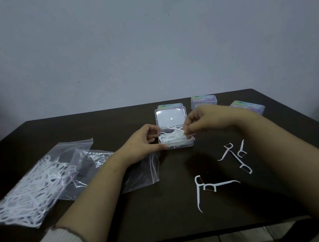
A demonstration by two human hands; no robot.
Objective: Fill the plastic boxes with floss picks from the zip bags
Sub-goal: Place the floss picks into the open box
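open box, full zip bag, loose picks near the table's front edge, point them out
open box [175,144], head view, front wall of its tray
full zip bag [27,192], head view, middle of the pile inside
loose picks [198,192], head view, handle of the left one

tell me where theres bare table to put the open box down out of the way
Bare patches: the table's far left, behind the zip bags, and the near edge, in front of the loose floss picks. Crowded: left side under the bags, the middle with the open box and both hands, and the far right by the closed boxes.
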